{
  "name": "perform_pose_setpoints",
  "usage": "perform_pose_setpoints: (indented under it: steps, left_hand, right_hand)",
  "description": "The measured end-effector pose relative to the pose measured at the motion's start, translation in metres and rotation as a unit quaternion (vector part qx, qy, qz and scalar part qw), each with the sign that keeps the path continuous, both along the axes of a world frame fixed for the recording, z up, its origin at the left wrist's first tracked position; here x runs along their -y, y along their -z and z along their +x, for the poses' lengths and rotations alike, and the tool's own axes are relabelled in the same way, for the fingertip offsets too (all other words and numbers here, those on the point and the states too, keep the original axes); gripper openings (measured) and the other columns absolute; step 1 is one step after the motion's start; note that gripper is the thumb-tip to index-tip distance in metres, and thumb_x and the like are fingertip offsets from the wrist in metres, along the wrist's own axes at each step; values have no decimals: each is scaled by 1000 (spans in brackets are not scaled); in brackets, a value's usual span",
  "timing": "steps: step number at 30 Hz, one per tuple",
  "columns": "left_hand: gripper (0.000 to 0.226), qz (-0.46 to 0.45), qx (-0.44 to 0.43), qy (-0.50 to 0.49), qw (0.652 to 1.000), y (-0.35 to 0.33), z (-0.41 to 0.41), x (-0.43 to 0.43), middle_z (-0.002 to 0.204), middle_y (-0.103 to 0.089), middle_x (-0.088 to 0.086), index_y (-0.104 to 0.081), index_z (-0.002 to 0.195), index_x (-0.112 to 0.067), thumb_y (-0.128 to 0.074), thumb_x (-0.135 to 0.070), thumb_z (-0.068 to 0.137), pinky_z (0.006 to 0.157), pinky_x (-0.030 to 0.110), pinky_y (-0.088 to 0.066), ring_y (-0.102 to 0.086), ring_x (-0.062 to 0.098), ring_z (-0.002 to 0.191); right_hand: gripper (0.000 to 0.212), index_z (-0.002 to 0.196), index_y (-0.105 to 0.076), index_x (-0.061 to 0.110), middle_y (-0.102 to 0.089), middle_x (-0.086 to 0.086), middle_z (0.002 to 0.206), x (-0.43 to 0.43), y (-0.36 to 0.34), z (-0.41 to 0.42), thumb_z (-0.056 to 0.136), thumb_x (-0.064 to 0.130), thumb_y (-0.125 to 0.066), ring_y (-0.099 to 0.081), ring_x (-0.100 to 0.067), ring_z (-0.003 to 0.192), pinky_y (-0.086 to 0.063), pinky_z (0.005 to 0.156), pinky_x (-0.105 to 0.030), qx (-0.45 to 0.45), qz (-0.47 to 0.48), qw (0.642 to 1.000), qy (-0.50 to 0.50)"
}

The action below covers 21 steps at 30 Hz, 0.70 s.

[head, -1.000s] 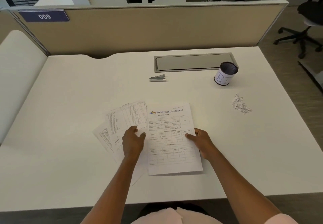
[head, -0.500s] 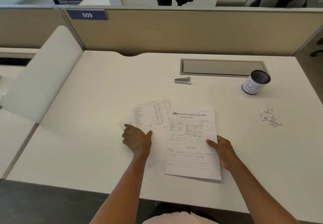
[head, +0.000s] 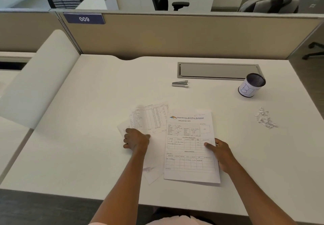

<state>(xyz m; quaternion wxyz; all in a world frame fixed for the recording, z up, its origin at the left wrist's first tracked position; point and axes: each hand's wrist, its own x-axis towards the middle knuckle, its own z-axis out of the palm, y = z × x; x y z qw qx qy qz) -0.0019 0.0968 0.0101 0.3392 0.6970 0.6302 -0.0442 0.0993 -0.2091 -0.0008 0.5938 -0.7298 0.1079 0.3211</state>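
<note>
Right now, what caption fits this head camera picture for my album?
Left hand rests on fanned sheets, right hand holds a school form on a white desk.

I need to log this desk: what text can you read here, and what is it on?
"009": blue plate on the partition.
"Rainbow Art Pre School": header of the form.
"EMPLOYEE BIO-DATA": just below that header, barely legible.
"BI": hand-drawn on the mesh pen cup, on its paper wrap.
The form's entries and handwriting, and the printed list beside it: too small to read.
</note>
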Motion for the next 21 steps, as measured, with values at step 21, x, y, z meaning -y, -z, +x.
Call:
perform_pose_setpoints:
  steps: [21]
  left_hand:
    - [24,16,283,-80,956,-46,-31,-51,107,-81,18,-79,117,-8,-73,-3,94,88,36,-59,-70,26,86]
  right_hand:
    - [21,114,-74,10,-80,-9,110,-2,-2,2,93,4,-72,-77,-31,99,-63,83,-42,-33,62,997,20]
